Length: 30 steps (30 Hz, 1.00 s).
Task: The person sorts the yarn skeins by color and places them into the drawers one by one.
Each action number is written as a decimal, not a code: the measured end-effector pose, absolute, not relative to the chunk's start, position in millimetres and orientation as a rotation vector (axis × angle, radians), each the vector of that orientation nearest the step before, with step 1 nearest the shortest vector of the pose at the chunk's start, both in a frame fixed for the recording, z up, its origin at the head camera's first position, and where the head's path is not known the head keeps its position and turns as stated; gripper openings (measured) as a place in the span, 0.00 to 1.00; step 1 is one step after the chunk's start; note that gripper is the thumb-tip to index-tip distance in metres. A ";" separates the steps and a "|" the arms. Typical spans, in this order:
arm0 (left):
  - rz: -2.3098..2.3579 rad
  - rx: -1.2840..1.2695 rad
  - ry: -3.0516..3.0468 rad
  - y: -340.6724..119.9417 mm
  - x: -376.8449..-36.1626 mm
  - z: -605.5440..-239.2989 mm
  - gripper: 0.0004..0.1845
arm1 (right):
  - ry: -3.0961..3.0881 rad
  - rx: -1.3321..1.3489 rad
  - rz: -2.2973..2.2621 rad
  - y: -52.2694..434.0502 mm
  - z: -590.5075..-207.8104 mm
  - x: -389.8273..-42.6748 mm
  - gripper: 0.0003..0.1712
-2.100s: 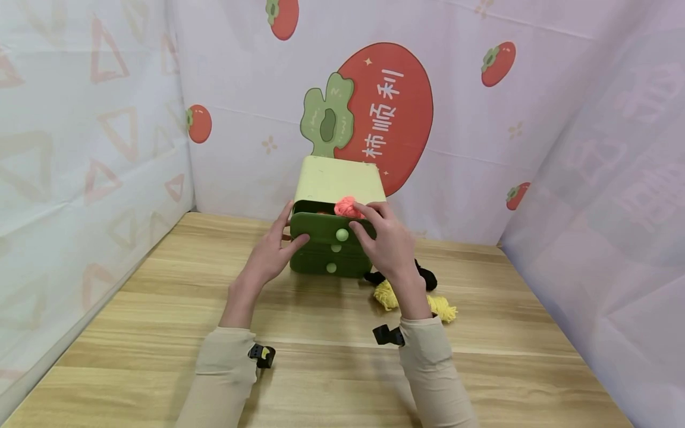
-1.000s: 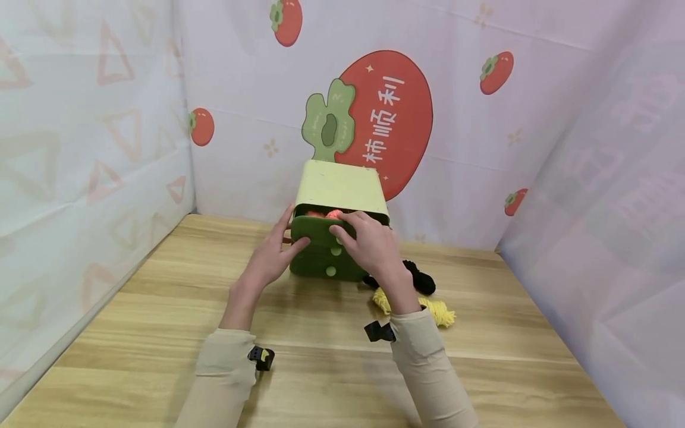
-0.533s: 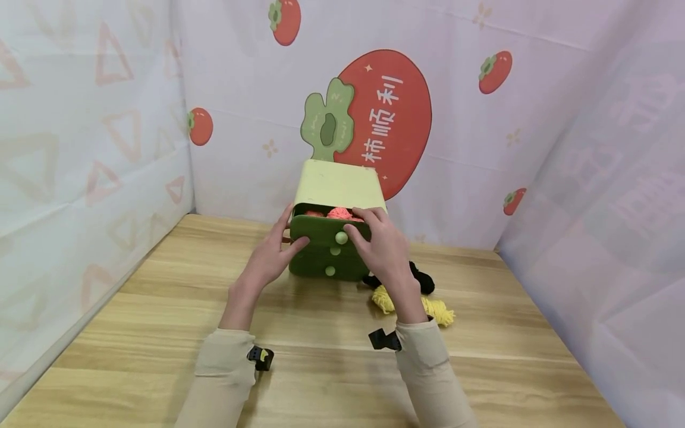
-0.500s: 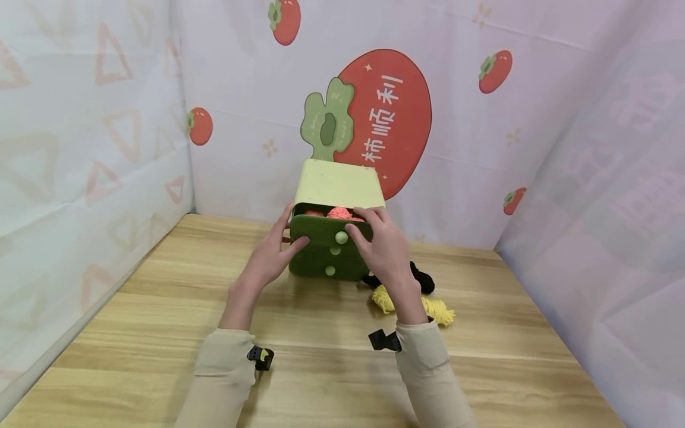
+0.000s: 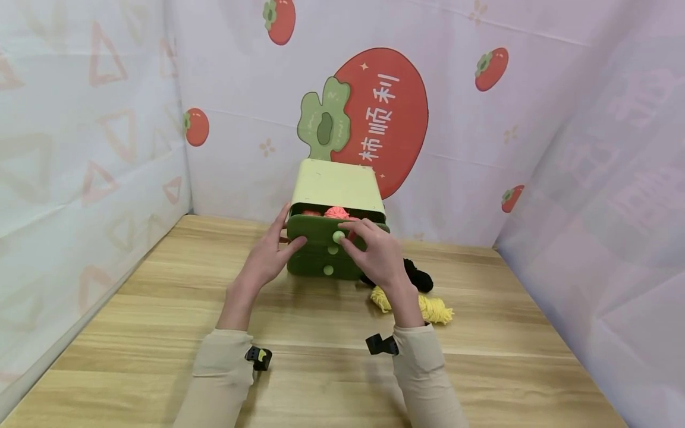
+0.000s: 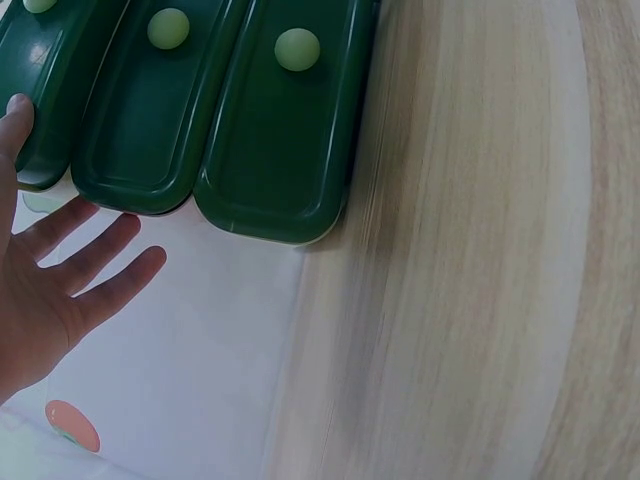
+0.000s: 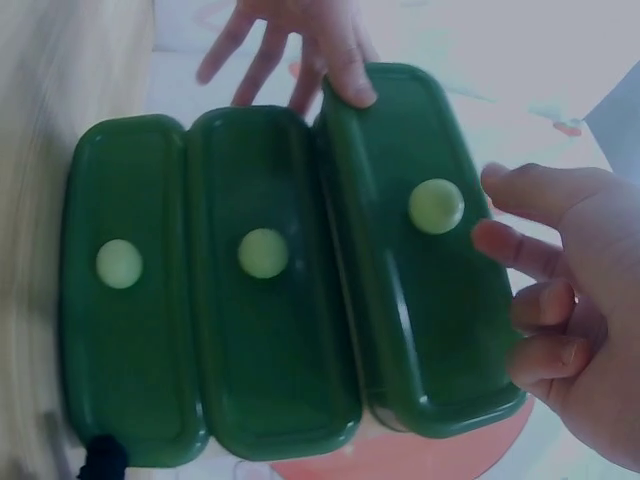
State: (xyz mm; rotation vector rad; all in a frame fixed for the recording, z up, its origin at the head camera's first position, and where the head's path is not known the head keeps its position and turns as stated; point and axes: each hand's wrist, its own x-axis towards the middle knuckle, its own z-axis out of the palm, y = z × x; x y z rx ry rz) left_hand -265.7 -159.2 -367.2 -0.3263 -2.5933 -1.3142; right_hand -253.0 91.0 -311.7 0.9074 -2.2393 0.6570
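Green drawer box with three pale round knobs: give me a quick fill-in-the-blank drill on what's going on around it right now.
1. The top drawer of the green drawer box stands open and holds ____ yarn.
2. The right hand has its fingertips at the drawer's pale round ____.
3. On the wooden table, right of the box, lie a black yarn bundle and a ____ one.

Missing words: pink; knob; yellow

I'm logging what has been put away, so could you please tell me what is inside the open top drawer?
Orange-pink yarn shows above the front of the top drawer. How much lies deeper is hidden by the drawer front and the cabinet above.
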 end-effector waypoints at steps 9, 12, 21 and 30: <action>-1.319 -0.327 -2.601 -158.9 -265.9 -368.3 0.44 | -2.322 0.925 0.607 90.9 -320.0 -259.9 0.16; -1.313 -0.322 -2.607 -158.9 -266.3 -367.7 0.44 | -2.322 0.927 0.598 90.8 -321.2 -261.8 0.16; -1.302 -0.311 -2.605 -158.0 -266.3 -368.2 0.45 | -2.280 0.906 0.582 90.5 -325.7 -266.0 0.14; -1.301 -0.310 -2.589 -157.6 -267.9 -368.0 0.46 | -2.224 0.925 0.598 90.2 -329.6 -274.4 0.14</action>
